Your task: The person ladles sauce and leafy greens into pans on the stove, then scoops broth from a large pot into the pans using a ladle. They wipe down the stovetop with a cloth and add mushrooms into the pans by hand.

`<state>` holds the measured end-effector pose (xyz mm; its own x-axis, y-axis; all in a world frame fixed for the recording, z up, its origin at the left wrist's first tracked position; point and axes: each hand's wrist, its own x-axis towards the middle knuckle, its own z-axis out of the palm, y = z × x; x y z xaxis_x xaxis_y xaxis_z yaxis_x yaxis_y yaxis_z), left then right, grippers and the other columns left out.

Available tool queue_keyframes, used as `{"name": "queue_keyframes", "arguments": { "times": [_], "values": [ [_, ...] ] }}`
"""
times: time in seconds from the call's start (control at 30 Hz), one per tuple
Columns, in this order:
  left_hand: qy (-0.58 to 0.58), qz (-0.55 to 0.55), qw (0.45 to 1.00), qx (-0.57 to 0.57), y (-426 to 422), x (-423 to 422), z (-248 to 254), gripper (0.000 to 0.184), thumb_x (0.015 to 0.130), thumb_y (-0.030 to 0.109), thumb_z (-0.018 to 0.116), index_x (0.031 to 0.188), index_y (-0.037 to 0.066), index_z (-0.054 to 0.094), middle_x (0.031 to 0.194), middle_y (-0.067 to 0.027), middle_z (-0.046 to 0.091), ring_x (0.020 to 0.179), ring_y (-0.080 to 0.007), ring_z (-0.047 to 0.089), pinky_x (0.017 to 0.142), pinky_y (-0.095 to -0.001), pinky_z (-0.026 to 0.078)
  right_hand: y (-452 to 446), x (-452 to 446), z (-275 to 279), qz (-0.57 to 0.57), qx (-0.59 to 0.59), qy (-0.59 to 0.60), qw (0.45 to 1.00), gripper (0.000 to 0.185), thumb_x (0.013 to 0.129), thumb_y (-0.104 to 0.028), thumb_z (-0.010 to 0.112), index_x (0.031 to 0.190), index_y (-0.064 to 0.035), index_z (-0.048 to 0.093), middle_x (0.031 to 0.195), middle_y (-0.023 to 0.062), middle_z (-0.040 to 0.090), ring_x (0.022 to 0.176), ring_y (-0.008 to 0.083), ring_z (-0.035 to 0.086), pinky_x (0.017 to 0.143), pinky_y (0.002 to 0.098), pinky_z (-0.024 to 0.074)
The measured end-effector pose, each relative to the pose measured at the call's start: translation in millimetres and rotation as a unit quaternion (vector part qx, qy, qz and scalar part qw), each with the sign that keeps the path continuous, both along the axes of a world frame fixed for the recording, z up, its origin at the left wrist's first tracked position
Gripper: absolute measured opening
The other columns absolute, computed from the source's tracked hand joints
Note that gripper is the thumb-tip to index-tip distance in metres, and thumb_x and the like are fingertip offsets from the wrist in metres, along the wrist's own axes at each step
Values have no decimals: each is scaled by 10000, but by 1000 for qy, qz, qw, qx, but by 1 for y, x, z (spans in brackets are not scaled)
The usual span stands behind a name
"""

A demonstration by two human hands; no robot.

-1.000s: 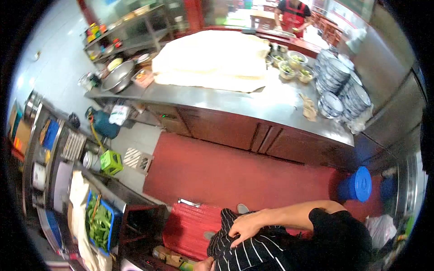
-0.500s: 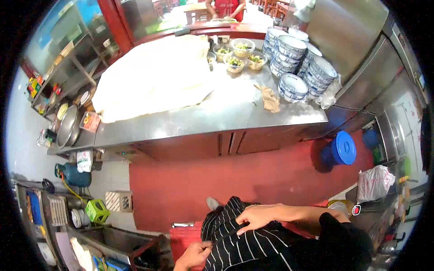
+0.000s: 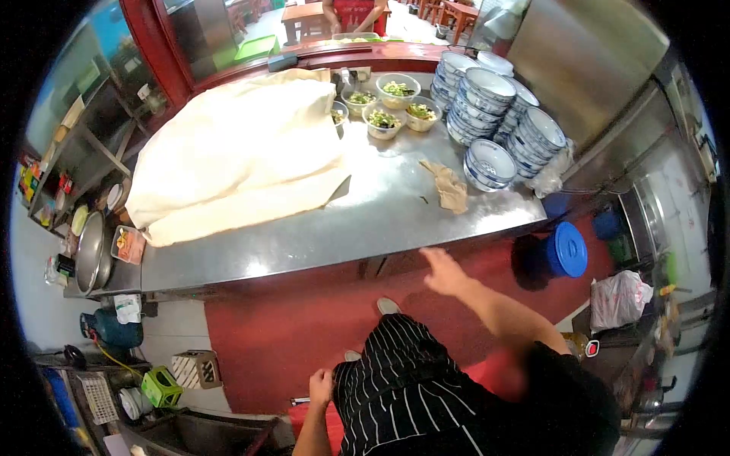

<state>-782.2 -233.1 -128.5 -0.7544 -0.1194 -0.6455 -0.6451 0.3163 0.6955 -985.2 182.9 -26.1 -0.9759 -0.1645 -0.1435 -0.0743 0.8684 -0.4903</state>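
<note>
My right hand (image 3: 443,272) is stretched out over the red floor, just short of the steel counter's (image 3: 304,251) front edge, fingers apart and holding nothing. Beside the striped apron (image 3: 403,372), at its left, my left hand (image 3: 322,386) hangs with the fingers curled; whether anything is in them is too small to tell. Nearest beyond my right hand on the counter lie a crumpled brown cloth (image 3: 449,188) and stacked blue-and-white bowls (image 3: 489,163). A large cream cloth (image 3: 236,152) covers the counter's left part, beside several small bowls of chopped greens (image 3: 382,121).
A blue lidded bin (image 3: 566,251) stands on the floor at the right, near a white plastic bag (image 3: 620,299). On the left are a metal basin (image 3: 93,252), a gas cylinder (image 3: 114,331) and a green stool (image 3: 160,386). A person in red (image 3: 354,14) stands beyond the counter.
My right hand has left the apron and reached forward toward the counter. My left hand has moved off the apron to its left side. The view has shifted, bringing the counter closer.
</note>
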Motion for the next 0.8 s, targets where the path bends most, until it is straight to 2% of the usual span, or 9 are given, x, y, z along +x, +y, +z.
{"name": "queue_keyframes", "arguments": {
  "times": [0.03,0.13,0.17,0.23,0.27,0.37,0.47,0.67,0.8],
  "values": [
    [3,4,1000,-24,-4,1,-7,279,881,211,535,842,-46,638,690,-94,615,636,-153,574,621,-320,469,13,-24,6,-50,91,-63,993,798,743,-146,652,1445,-55,284,1421,256,360,1292,426,380,1088,459,345],
    [41,-2,995,-95,-39,35,-77,284,873,199,533,820,-57,645,664,-119,614,587,-194,578,577,-345,472,71,-100,-15,-74,133,19,988,876,691,-46,659,1467,-101,256,1464,265,281,1314,447,342,1088,463,341],
    [37,9,994,-103,-38,29,-65,284,873,199,533,820,-57,645,664,-119,614,587,-194,578,577,-345,472,97,-127,-37,-51,126,93,986,912,666,-24,680,1469,-98,253,1483,269,207,1352,487,247,1091,475,339],
    [-137,203,966,-81,-30,27,-26,267,874,171,527,834,-62,650,687,-133,625,592,-225,587,559,-357,470,112,-174,-31,-81,167,-4,983,901,693,-27,659,1481,-103,229,1510,263,151,1377,496,193,1103,489,320],
    [-141,215,962,-87,-22,24,-21,267,874,171,527,834,-62,650,687,-133,625,592,-225,587,559,-357,470,115,-192,-21,-85,156,-37,983,897,696,-32,656,1482,-102,229,1514,263,141,1381,498,185,1105,491,316],
    [-285,421,852,-126,-8,9,-7,230,880,136,504,866,-47,644,705,-138,630,488,-206,532,431,-353,409,134,-235,-17,-75,195,-113,971,843,729,-64,632,1480,-89,248,1532,245,133,1395,485,175,1126,495,277],
    [-225,488,843,-36,37,-13,4,230,906,176,514,750,27,591,615,-72,545,433,-179,449,409,-335,370,162,-251,-81,-17,185,-23,982,771,790,-118,598,1480,-97,256,1545,213,157,1409,463,164,1124,530,251],
    [-202,439,875,-8,106,-99,57,209,931,167,528,926,-2,651,605,-61,549,420,-144,462,406,-294,358,82,-309,-122,142,70,101,982,656,761,-9,546,1402,-38,410,1488,232,294,1382,421,271,1130,485,247],
    [-128,431,893,-12,126,-112,65,228,943,161,509,926,-11,658,594,-41,537,420,-122,450,405,-290,345,-22,-424,-126,120,25,181,976,624,807,-3,559,1395,22,351,1500,262,240,1385,443,245,1139,482,240]
  ]
}}
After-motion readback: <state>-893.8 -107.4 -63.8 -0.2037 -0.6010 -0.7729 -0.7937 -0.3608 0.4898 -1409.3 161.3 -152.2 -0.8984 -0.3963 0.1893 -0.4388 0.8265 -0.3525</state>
